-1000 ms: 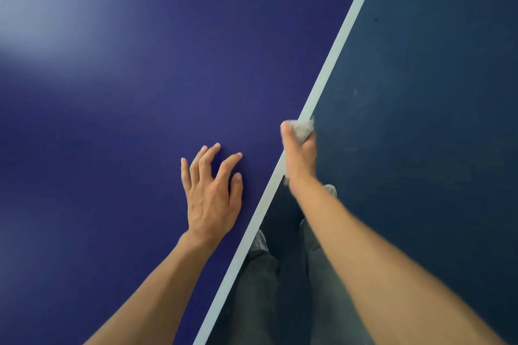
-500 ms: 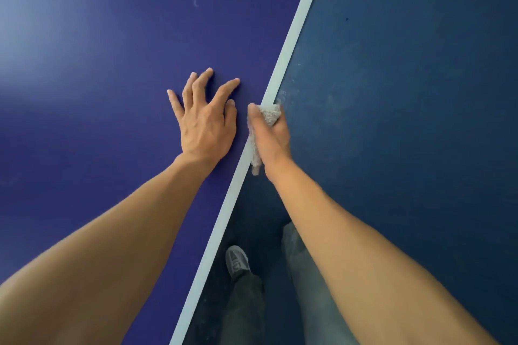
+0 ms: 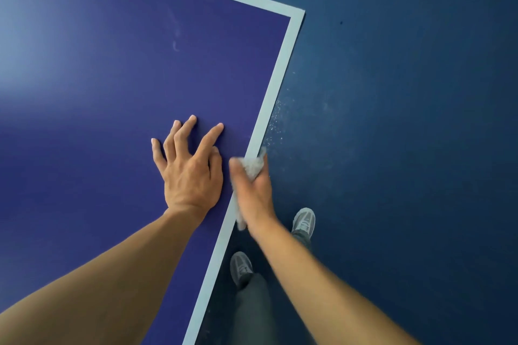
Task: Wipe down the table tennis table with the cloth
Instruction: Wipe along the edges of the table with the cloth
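Right hand, clamped on crumpled white cloth, has advanced along blue desk edge; corner now near. Left hand flat, fingers spread, bracing. Edge pass judged nearly done.

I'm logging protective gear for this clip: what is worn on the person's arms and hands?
Nothing. The left forearm and right forearm are bare, no sleeves in view; the left hand and right hand are ungloved, no watch, bracelet or ring showing.
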Demonstrator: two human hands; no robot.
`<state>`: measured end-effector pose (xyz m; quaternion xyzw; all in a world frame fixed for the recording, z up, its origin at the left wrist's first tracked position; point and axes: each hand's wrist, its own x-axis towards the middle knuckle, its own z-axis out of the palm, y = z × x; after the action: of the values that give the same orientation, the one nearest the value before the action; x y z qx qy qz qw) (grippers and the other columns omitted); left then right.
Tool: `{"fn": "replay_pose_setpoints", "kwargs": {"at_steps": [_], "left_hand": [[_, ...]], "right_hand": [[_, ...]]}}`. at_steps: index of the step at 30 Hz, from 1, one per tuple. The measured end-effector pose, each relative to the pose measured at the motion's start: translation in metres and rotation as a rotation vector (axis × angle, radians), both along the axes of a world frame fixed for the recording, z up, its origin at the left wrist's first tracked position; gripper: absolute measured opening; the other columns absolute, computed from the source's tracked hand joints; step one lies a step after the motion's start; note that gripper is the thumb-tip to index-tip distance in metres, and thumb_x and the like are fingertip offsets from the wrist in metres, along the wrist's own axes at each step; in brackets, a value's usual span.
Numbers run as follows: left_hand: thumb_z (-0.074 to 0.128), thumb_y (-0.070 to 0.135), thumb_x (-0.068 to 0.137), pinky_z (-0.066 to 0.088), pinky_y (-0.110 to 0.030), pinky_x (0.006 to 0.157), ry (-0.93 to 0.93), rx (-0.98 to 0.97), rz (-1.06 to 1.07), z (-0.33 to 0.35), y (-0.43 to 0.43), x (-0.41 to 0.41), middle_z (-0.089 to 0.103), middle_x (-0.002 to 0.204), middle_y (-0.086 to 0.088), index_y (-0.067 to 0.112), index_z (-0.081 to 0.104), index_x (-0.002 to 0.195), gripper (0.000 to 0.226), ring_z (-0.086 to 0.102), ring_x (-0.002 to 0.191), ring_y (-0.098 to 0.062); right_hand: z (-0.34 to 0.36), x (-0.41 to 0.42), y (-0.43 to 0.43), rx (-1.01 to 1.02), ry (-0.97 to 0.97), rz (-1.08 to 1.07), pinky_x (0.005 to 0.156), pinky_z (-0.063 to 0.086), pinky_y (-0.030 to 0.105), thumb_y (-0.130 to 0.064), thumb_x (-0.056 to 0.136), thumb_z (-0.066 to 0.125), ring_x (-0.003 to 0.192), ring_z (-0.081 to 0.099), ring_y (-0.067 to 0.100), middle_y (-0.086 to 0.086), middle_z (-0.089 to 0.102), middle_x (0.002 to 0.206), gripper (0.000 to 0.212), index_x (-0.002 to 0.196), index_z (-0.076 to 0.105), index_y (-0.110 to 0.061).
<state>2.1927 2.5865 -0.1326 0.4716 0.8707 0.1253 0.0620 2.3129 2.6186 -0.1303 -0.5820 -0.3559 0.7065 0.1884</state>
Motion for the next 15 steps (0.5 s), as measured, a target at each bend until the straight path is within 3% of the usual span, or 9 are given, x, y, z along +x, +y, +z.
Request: {"fn": "replay_pose_setpoints", "kwargs": {"at_steps": [2, 4, 8, 12, 15], "left_hand": [[0.039, 0.031, 0.104, 0.005, -0.062, 0.125, 0.013, 0.02, -0.011, -0.002, 0.0, -0.001, 0.034, 0.159, -0.001, 0.045, 0.051, 0.144, 0.044, 0.024, 0.153, -0.029], [0.038, 0.031, 0.104, 0.005, -0.063, 0.124, 0.025, 0.025, -0.021, -0.004, 0.0, -0.002, 0.035, 0.159, -0.001, 0.044, 0.051, 0.144, 0.044, 0.025, 0.153, -0.03], [0.037, 0.032, 0.104, 0.005, -0.064, 0.124, 0.021, 0.011, -0.022, -0.003, 0.001, -0.003, 0.034, 0.159, -0.002, 0.043, 0.051, 0.144, 0.044, 0.025, 0.152, -0.032], [0.038, 0.032, 0.103, 0.005, -0.065, 0.124, 0.013, -0.011, -0.024, 0.002, 0.001, -0.003, 0.035, 0.159, -0.005, 0.041, 0.052, 0.144, 0.044, 0.026, 0.152, -0.034], [0.036, 0.034, 0.103, 0.003, -0.065, 0.124, -0.006, -0.036, -0.024, 0.004, 0.002, -0.003, 0.033, 0.159, -0.005, 0.04, 0.052, 0.144, 0.045, 0.024, 0.153, -0.034]], "right_hand": [[-0.01, -0.008, 0.057, 0.026, -0.013, -0.003, 0.073, 0.049, 0.014, -0.055, 0.086, 0.069, 0.081, 0.065, -0.011, -0.015, 0.069, 0.098, 0.045, 0.12, 0.059, -0.026], [-0.012, -0.017, 0.12, 0.049, -0.062, -0.014, 0.072, 0.048, 0.022, -0.055, 0.089, 0.069, 0.071, 0.063, -0.007, -0.016, 0.066, 0.086, 0.04, 0.111, 0.06, -0.022], [-0.004, -0.035, 0.182, 0.18, -0.176, -0.097, 0.081, 0.051, 0.029, -0.052, 0.093, 0.069, 0.085, 0.067, 0.008, -0.009, 0.069, 0.101, 0.049, 0.128, 0.059, -0.019], [0.006, -0.038, 0.127, 0.241, -0.255, -0.18, 0.1, 0.054, 0.039, -0.045, 0.098, 0.067, 0.113, 0.067, 0.019, 0.001, 0.069, 0.13, 0.059, 0.15, 0.049, -0.024], [0.01, -0.028, 0.072, 0.125, -0.206, -0.126, 0.103, 0.052, 0.043, -0.045, 0.1, 0.066, 0.114, 0.067, 0.026, 0.009, 0.069, 0.127, 0.053, 0.144, 0.053, -0.019]]}}
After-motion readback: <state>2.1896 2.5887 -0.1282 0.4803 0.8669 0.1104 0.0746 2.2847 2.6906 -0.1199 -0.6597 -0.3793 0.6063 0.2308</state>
